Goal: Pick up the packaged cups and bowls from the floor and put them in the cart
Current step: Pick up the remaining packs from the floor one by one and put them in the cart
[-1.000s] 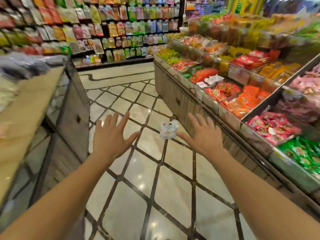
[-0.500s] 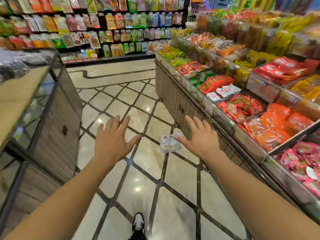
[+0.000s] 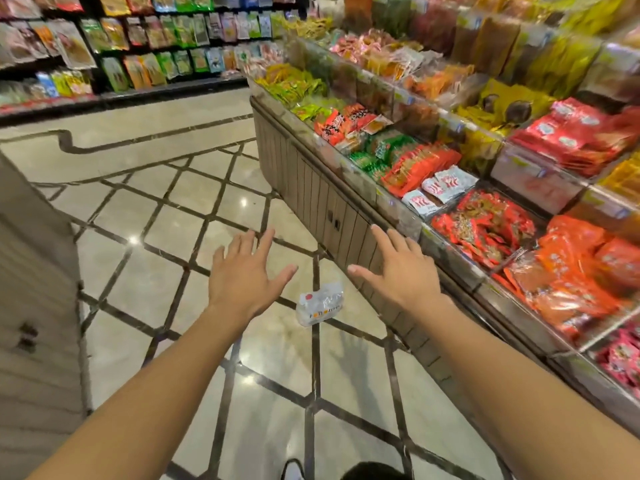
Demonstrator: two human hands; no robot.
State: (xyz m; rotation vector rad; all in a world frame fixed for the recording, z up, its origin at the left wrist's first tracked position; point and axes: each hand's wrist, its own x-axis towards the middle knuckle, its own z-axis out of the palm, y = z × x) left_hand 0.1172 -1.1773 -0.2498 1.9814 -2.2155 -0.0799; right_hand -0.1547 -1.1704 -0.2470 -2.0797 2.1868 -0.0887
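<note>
Both my hands, left (image 3: 247, 275) at ten o'clock and right (image 3: 401, 275) at two o'clock of the packaged cups (image 3: 320, 303) on the floor (image 3: 156, 271), hover released and empty, and I reckon crinkly, slippery wrap could slide from a hasty grip

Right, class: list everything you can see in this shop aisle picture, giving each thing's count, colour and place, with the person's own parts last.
Packaged item: one, clear and white wrap, on the floor between the hands.
Floor: one, beige tiles with dark lines, centre.
Display counter: one, grey-brown panels, right.
Snack packets: many, mostly red, orange, green, in the counter's bins.
Wall shelves: several, dark, full of mixed-colour packets, far left.
Cabinet: one, pale, left edge.
Left hand: open, empty.
Right hand: open, empty.
</note>
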